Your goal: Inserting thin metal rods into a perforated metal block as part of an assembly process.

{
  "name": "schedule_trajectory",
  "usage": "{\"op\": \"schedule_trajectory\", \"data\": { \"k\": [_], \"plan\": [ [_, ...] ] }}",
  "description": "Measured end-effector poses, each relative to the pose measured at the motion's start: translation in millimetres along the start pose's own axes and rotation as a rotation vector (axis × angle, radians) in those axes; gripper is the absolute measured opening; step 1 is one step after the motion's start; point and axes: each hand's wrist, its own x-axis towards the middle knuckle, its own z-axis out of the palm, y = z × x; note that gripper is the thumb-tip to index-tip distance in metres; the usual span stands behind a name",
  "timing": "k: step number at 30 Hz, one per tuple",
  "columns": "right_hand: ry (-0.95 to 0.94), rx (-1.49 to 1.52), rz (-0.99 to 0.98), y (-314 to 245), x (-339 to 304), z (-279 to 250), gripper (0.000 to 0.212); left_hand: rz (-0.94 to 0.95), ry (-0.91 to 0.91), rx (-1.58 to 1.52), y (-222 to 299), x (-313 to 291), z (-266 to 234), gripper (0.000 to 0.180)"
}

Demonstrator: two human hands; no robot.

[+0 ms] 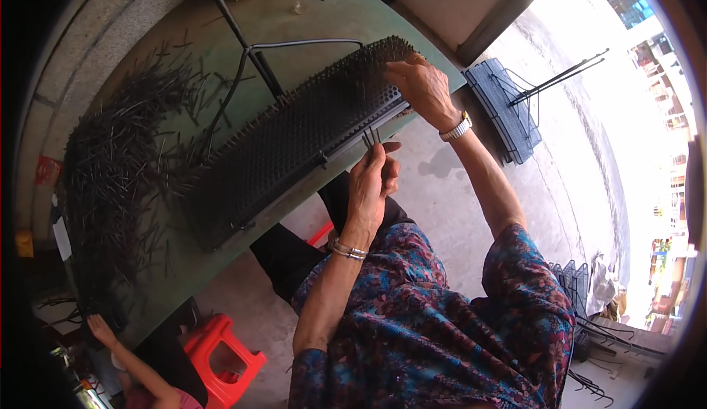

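Note:
A long black perforated rack (294,133) lies slantwise on the green table, with dark pegs standing in rows along its far side and right end. My left hand (370,188) is closed around a few thin dark rods (373,138), whose tips stick up past the thumb, just off the rack's near edge. At the right end of the rack, my right hand (423,89) reaches over the holes with its fingers pinched together among the pegs. What sits between those fingertips is hidden. A large heap of thin dark rods (118,159) covers the table's left part.
A metal stand (250,48) rises behind the rack on the green table (331,19). Another rack with a stand (504,111) is on the floor at right. Lower left are a red plastic stool (228,357) and another person's hand (101,329) at the table edge.

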Motion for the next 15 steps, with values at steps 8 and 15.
{"op": "schedule_trajectory", "data": {
  "k": [8, 15],
  "plan": [
    [-0.571, 0.698, 0.098, -29.5, -40.9, -26.6, 0.029, -0.01, -0.015, 0.046, -0.1, -1.8, 1.3, 0.036],
    [-0.576, 0.816, 0.238, -24.8, -45.3, -31.7, 0.021, -0.022, -0.021, 0.157, -2.3, 0.6, 4.7, 0.036]
  ]
}}
